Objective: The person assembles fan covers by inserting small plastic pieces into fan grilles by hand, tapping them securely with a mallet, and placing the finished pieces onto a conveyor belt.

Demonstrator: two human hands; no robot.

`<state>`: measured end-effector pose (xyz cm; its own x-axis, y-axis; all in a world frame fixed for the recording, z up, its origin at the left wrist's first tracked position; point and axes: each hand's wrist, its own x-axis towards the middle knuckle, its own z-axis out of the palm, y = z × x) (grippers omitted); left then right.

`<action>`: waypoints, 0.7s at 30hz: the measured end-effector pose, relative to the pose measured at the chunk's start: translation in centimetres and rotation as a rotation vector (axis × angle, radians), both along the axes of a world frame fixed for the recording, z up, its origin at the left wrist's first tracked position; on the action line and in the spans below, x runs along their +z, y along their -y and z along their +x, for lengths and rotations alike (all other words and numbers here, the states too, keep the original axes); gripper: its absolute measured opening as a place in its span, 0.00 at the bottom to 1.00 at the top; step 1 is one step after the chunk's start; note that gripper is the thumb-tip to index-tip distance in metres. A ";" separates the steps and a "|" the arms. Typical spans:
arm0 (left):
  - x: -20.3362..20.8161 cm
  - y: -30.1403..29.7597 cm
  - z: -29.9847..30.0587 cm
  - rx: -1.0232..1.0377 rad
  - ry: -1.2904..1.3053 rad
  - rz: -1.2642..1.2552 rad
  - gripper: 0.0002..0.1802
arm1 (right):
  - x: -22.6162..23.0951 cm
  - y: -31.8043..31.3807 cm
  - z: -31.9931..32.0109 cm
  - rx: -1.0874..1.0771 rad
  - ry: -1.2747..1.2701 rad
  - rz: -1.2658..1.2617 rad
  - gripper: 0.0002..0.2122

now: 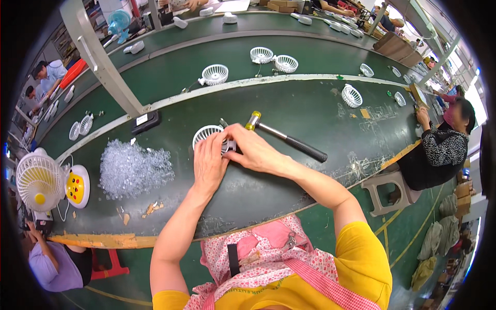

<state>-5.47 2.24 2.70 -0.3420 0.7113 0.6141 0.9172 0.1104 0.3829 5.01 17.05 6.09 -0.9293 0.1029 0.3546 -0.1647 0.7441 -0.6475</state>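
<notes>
On the dark green bench in front of me lies a white round fan housing [203, 133], partly covered by my hands. My left hand [208, 161] is closed over its near side, fingers pointing away from me. From the right, my right hand [254, 149] grips its edge, thumb and fingers bent in close to the left fingertips. What the fingertips press on inside the housing is hidden. Just beyond my right hand rests a hammer [292, 142] with a yellow head and a black grip. A heap of small clear plastic pieces [133, 168] spreads to the left.
A desk fan [41, 181] stands at the bench's left end, near a black box [145, 122]. Beyond the metal rail, a green conveyor belt [170, 62] carries more white fan housings [214, 75]. Another housing [352, 96] lies at right, towards a seated co-worker [442, 139].
</notes>
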 end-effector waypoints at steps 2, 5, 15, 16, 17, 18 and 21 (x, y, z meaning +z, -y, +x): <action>0.0 0.1 -0.1 -0.017 0.013 -0.038 0.31 | -0.3 0.1 0.3 -0.039 -0.046 -0.132 0.25; 0.8 0.0 -0.3 -0.025 -0.054 -0.025 0.15 | -0.4 -0.2 0.6 -0.144 -0.050 0.168 0.26; 0.9 0.2 -0.4 0.014 -0.139 0.021 0.12 | -1.1 0.2 0.5 -0.196 -0.101 0.330 0.06; 1.0 0.2 -0.3 0.034 -0.156 0.027 0.12 | -0.9 0.3 0.7 -0.199 -0.114 0.301 0.05; 1.0 0.2 -0.2 0.031 -0.159 0.026 0.12 | -0.7 0.4 0.7 -0.202 -0.128 0.273 0.04; 1.0 0.1 -0.1 0.050 -0.169 0.030 0.12 | -0.6 0.4 0.8 -0.206 -0.130 0.272 0.04; 0.9 0.1 -0.1 0.115 -0.147 0.023 0.13 | -0.4 0.7 1.0 -0.202 -0.149 0.292 0.04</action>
<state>-5.62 2.15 3.65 -0.3257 0.6577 0.6792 0.9452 0.2106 0.2493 6.01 16.35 5.71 -0.8370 0.1532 0.5254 -0.0720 0.9209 -0.3832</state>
